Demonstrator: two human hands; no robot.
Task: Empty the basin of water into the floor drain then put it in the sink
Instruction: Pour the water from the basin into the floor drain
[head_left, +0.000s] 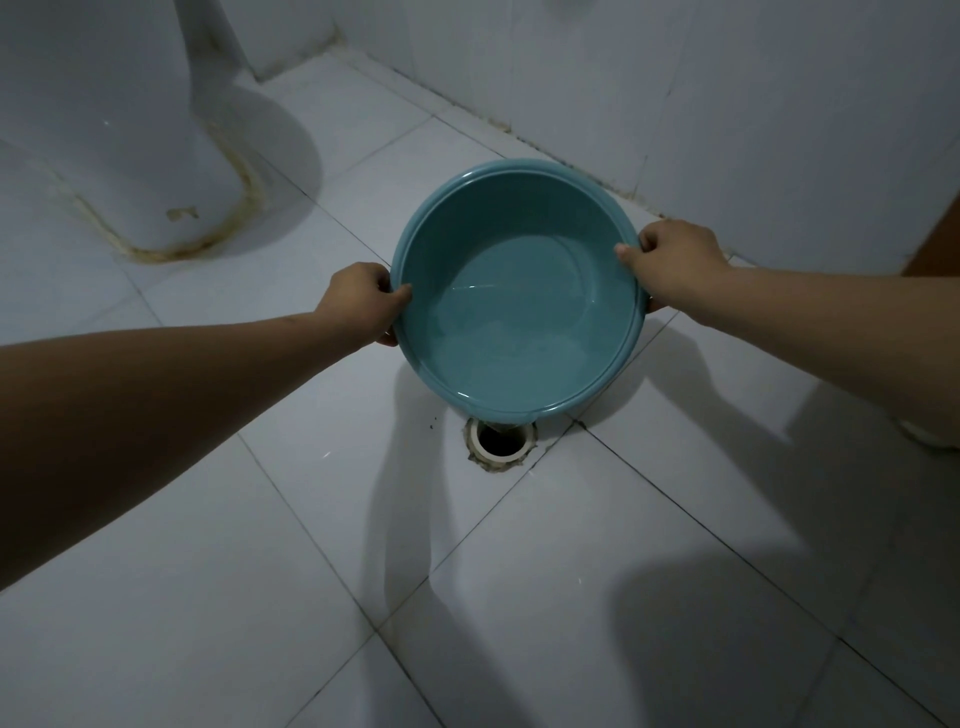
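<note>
A round teal basin (514, 223) is held above the white tiled floor, tilted toward me. Water pools in its lower near half and spills in a thin stream over the near rim. Directly below that rim lies the round open floor drain (500, 440), and the stream falls into it. My left hand (361, 301) grips the basin's left rim, thumb over the edge. On the opposite side, my right hand (670, 262) grips the right rim the same way. The sink is out of view.
A white toilet base (150, 156) with stained sealant stands at the upper left. Tiled walls (727, 104) meet the floor just behind the basin. A brown door edge (935, 244) shows at the right. Open floor tiles stretch toward me.
</note>
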